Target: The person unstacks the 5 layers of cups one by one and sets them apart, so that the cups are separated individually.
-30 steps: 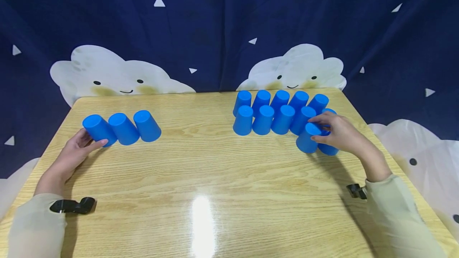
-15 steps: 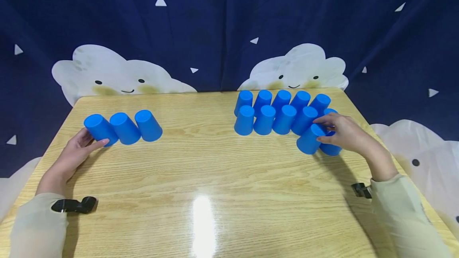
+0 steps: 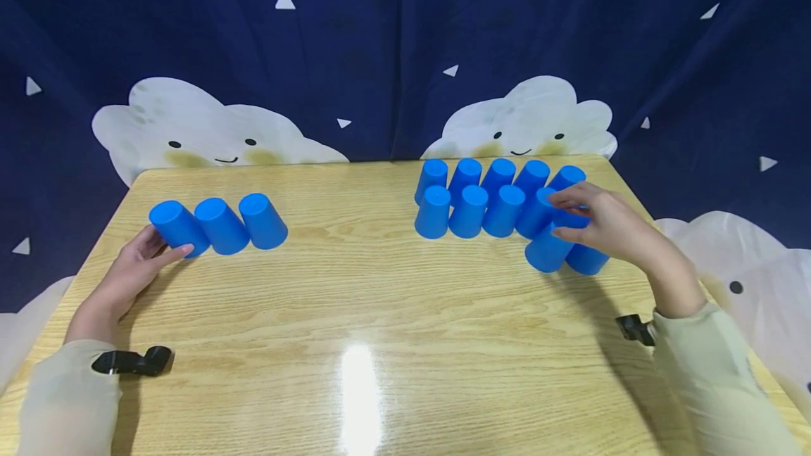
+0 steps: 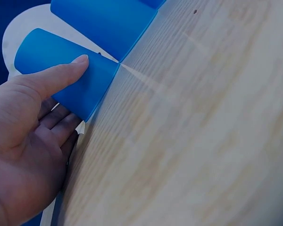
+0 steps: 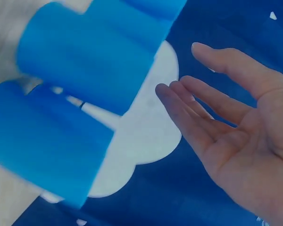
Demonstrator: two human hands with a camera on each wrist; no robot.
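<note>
Upside-down blue plastic cups stand in two groups. At the left is a row of three, and my left hand holds the leftmost cup. In the left wrist view my thumb lies along that cup, with the fingers on its other side. My right hand hovers over the near right end of the larger group, above a front cup and the cup beside it. In the right wrist view the right hand has its fingers extended and apart from the cups.
Two lines of blue cups run along the back right, with a front-line cup at their left end. The wooden table reaches back to a dark blue curtain printed with clouds.
My right hand has let go of the front cup at the right and risen slightly off it. My left hand still holds its cup, in the same place.
</note>
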